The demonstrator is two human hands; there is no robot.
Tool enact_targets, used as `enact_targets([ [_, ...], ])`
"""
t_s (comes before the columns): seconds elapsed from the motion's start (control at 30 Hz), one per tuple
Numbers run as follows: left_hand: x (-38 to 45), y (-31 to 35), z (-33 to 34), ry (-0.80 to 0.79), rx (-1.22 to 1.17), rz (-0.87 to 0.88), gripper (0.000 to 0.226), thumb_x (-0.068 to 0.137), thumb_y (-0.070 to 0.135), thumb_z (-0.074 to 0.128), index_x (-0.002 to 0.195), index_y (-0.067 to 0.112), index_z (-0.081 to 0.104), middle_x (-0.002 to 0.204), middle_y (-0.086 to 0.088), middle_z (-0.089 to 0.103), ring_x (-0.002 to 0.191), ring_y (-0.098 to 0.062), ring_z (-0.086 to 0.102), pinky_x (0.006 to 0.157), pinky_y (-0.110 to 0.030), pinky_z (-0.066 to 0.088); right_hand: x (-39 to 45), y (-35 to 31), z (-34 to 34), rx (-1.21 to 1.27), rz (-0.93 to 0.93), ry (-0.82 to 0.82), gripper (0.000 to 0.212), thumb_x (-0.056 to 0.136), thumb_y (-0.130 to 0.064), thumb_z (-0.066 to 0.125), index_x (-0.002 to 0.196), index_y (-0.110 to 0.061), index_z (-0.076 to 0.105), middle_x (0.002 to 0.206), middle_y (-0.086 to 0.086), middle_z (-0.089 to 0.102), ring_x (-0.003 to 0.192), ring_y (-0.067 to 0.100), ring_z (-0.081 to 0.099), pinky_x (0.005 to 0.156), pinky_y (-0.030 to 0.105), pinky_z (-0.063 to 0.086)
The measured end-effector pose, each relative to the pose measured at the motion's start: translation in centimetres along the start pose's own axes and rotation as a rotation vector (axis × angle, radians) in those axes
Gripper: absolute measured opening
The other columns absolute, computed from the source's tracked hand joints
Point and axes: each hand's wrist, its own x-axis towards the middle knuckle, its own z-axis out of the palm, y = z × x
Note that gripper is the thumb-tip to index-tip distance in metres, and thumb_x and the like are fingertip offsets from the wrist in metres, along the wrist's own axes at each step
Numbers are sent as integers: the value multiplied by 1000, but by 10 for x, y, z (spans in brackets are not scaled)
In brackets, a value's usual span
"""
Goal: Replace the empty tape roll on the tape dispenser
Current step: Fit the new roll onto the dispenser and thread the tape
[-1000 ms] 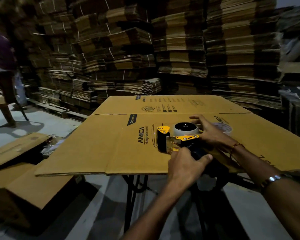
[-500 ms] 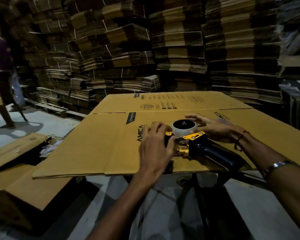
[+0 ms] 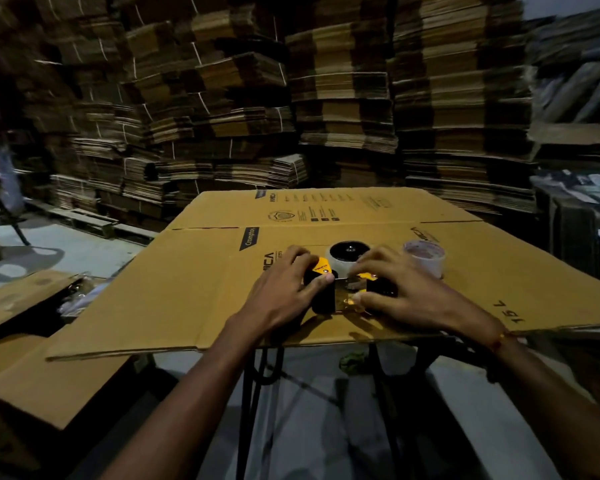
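My left hand [image 3: 284,292] curls over the left end of the tape dispenser [image 3: 329,289], fingers bent round its black and yellow head, thumb tip against the metal plate at the middle. The dispenser lies on its side on the flattened cardboard sheet [image 3: 187,289], close to the sheet's near edge. Just behind my fingers sits the hub [image 3: 349,252], its black cap up and a pale roll round it; I can't tell whether that roll is spent. My right hand [image 3: 406,292] clamps the dispenser's right end, fingers curled over the black body. Further right, nearer the sheet's right edge, a tape roll [image 3: 425,256] stands apart, untouched. I judge I'm only steadying the tool. Next, one hand must let go and pull the roll off the hub
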Motion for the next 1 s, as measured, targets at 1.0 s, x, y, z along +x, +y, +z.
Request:
enact_targets([
  [1.0,7,23,-17,-419,-33,-98,96,77,85,29,157,32,22,167,2,8,151,-27,11,117,-52,16,-18,22,-3,203,51,157,49,94,-60,53,139,-45,40,140,-16,40,126,5,41,97,26,39],
])
